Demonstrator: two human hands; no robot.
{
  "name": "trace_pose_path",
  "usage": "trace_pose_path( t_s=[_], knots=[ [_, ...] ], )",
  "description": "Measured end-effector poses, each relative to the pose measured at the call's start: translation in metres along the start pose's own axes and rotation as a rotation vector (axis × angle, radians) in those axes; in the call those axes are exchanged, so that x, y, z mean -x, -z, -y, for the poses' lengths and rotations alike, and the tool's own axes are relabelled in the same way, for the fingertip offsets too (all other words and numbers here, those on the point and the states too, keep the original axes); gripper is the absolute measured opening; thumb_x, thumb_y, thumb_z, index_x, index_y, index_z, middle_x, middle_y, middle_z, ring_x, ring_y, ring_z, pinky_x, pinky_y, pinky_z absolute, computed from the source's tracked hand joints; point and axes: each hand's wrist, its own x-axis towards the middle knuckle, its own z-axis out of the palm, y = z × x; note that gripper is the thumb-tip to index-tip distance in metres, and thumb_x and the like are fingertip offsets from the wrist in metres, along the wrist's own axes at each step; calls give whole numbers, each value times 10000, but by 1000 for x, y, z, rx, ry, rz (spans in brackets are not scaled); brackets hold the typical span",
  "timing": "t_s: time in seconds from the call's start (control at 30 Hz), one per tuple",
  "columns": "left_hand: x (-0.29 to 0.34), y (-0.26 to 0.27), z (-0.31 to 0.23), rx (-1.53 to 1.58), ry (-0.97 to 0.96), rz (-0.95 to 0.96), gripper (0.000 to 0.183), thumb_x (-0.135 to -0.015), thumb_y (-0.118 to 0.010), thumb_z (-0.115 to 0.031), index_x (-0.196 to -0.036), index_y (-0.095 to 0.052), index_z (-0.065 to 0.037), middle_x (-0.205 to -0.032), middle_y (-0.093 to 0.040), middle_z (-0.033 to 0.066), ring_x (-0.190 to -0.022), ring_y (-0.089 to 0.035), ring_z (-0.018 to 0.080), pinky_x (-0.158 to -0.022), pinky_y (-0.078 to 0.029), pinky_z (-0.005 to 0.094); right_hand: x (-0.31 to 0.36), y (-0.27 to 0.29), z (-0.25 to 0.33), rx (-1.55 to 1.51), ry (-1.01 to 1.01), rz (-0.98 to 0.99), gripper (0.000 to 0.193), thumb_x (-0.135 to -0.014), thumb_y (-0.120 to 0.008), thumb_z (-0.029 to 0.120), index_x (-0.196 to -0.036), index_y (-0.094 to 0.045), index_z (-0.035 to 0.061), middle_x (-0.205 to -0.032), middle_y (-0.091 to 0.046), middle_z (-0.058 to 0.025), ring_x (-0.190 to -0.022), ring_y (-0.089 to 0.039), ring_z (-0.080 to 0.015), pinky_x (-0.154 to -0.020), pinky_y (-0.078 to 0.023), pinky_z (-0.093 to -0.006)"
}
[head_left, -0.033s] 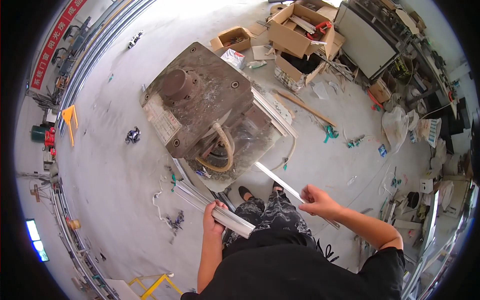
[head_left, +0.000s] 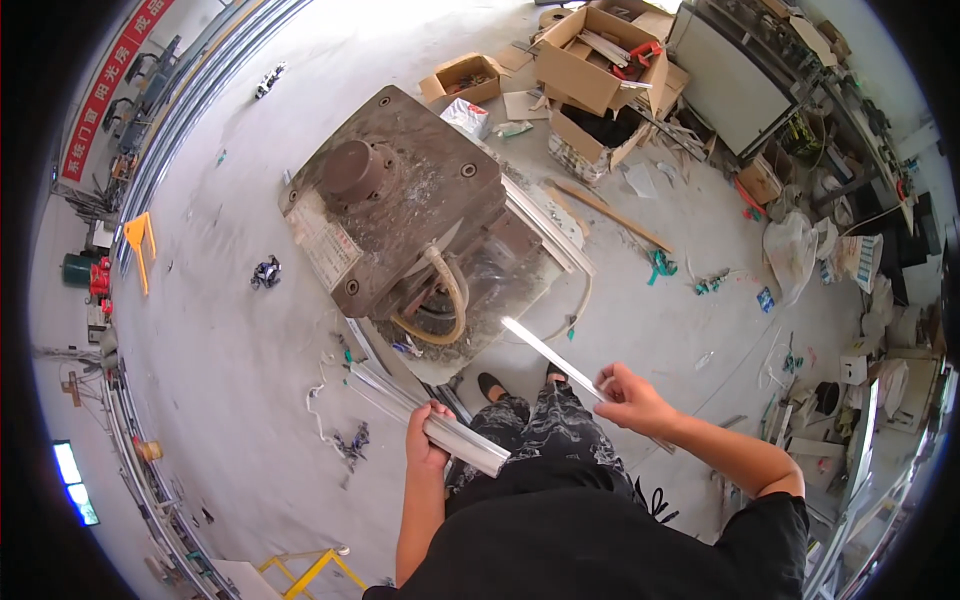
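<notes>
Left grip (head_left: 427, 440) curls closed while right grip (head_left: 637, 402) pinches, elbow (head_left: 785, 478) bent

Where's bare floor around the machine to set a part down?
Widest: left floor, between the machine and long rails, interrupted by a small dark tangle. Smaller: between the right hand and green scrap. Crowded: upper right, cardboard boxes; right edge, plastic bags and clutter.

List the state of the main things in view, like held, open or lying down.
Left grip: closed on the bundle
Bundle: held, slanting
Right grip: closed on the strip
Strip: held, slanting
Machine: standing; whether running, unclear
Hose: bent in a curve
Big box: open, filled
Small box: open
Pole: lying on the floor
</notes>
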Motion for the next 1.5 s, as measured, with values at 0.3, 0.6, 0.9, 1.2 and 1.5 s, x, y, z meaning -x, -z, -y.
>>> trace_pose_path(
  t_s=[0.3, 0.6, 0.9, 1.2, 1.5],
  knots=[
    [10, 7, -4, 58, -33, -56, 127, -783, -598, -123, -824, -554, -11, -756, -553, 75, -741, -543, 199, -772, -478, 321, -79, 0, 23, 124, 46, -81, 189, -914, -486, 147, -871, -592, -4, -542, -502, -23, -483, -477, -97, -467, -392, -261],
    [16, -1, 2, 102, -54, -77, 123, -787, -593, -110, -820, -549, 0, -755, -547, 84, -750, -538, 215, -764, -476, 324, -96, 20, 31, 149, 11, -77, 195, -894, -533, 167, -839, -616, 0, -552, -524, -25, -491, -493, -102, -473, -393, -269],
    [9, -5, 14, 107, -54, -92, 177, -785, -598, -138, -871, -528, 0, -754, -543, 87, -735, -555, 249, -725, -484, 346, -106, -56, 0, 50, 215, -388, 220, -888, -531, 166, -766, -563, -15, -567, -555, -90, -516, -528, -186, -525, -415, -323],
    [2, -10, 3, 147, -36, -132, 157, -770, -612, -108, -845, -536, 7, -754, -539, 103, -750, -539, 240, -743, -485, 336, -123, -56, -5, 22, 187, -359, 224, -894, -536, 179, -770, -559, -5, -539, -527, -59, -477, -471, -132, -486, -385, -296],
    [-35, -1, -64, 160, -57, -39, 164, -784, -600, -108, -869, -536, 16, -785, -552, 95, -756, -542, 217, -747, -487, 331, -126, -52, -8, -122, 76, -309, 215, -917, -525, 193, -850, -616, 10, -542, -486, 8, -474, -418, -64, -447, -330, -243]
  ],
)
